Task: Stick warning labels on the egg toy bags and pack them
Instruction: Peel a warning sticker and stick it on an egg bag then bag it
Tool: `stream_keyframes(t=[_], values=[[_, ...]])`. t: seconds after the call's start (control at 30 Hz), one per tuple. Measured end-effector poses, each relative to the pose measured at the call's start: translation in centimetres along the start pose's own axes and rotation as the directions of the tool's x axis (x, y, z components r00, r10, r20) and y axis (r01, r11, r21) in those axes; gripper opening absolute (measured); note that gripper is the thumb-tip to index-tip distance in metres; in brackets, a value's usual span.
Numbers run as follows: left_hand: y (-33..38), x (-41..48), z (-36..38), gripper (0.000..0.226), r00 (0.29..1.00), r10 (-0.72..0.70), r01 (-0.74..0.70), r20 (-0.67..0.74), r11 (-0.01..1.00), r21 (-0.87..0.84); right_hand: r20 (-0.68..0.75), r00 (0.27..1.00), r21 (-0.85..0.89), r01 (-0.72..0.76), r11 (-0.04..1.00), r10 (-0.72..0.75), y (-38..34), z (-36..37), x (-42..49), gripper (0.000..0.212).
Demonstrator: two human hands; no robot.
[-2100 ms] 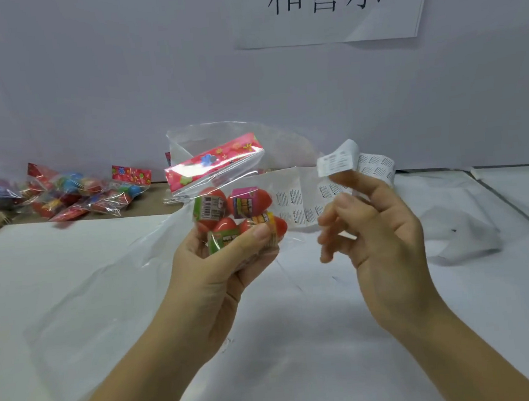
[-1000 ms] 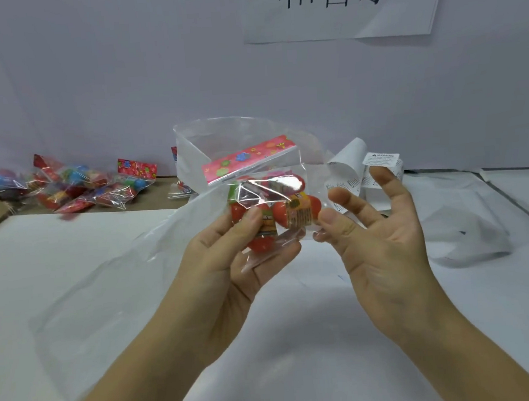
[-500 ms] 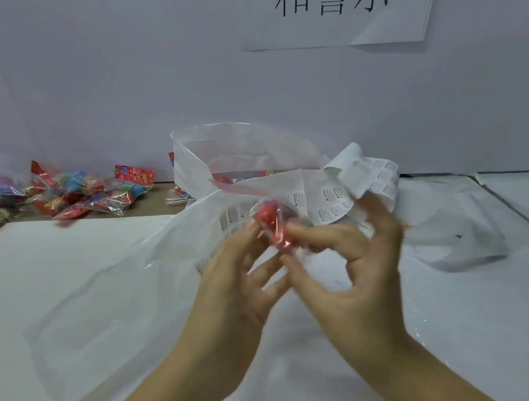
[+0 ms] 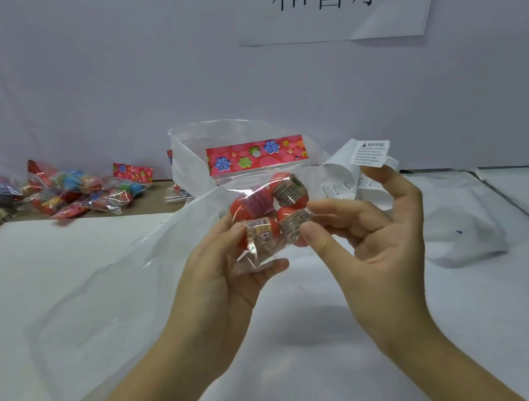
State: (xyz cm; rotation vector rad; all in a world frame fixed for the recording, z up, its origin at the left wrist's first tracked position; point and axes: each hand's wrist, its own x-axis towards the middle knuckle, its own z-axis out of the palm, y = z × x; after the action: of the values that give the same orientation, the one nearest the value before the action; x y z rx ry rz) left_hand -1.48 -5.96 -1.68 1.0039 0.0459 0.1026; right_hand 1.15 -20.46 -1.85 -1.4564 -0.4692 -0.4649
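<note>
Egg toy bag is hanging upright above the white table, left hand curling thumb and fingers around its bottom, right hand pinching its right edge while a warning label is clinging to one raised fingertip.

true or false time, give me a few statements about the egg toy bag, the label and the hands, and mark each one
1. The left hand holds the egg toy bag upright, with its header card on top. True.
2. The warning label is already stuck on the bag. False: it clings to a raised fingertip of the right hand, clear of the bag.
3. The eggs in the held bag are blue. False: they are red.
4. The other egg toy bags lie at the far left, near the wall. True.
5. The right hand stays away from the bag. False: its thumb and forefinger pinch the bag's right side.
</note>
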Motion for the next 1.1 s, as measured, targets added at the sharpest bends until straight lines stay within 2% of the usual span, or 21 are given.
stream_keyframes(t=[0.3,0.47,0.53,0.63,0.8,1.1], values=[[0.0,0.1,-0.1,0.037,1.000,-0.027,0.027,0.006,0.999,-0.023,-0.006,0.999,0.083,-0.037,0.996,0.038,-0.2,-0.1,0.0,0.073],[-0.1,-0.1,0.1,0.073,0.997,0.074,-0.075,0.014,0.963,0.257,0.025,0.998,0.118,-0.055,0.992,0.052,-0.4,0.4,-0.4,0.078],[-0.2,-0.2,0.3,0.076,0.994,0.107,-0.101,-0.004,0.953,0.286,0.011,0.998,0.129,-0.067,0.989,0.066,-0.4,0.5,-0.5,0.080],[0.1,-0.2,0.3,0.081,0.997,0.072,-0.068,-0.008,0.971,0.230,-0.019,0.989,0.164,-0.139,0.977,0.144,-0.6,0.5,-0.2,0.079],[0.5,-0.1,0.1,0.078,0.999,0.052,-0.050,-0.004,0.984,0.171,0.030,0.970,0.247,-0.241,0.938,0.242,-1.0,0.3,0.2,0.072],[1.1,0.4,-0.5,0.067,0.999,0.047,-0.046,-0.008,0.997,0.056,-0.083,0.974,0.307,-0.178,0.935,0.212,-0.7,-0.2,0.9,0.064]])
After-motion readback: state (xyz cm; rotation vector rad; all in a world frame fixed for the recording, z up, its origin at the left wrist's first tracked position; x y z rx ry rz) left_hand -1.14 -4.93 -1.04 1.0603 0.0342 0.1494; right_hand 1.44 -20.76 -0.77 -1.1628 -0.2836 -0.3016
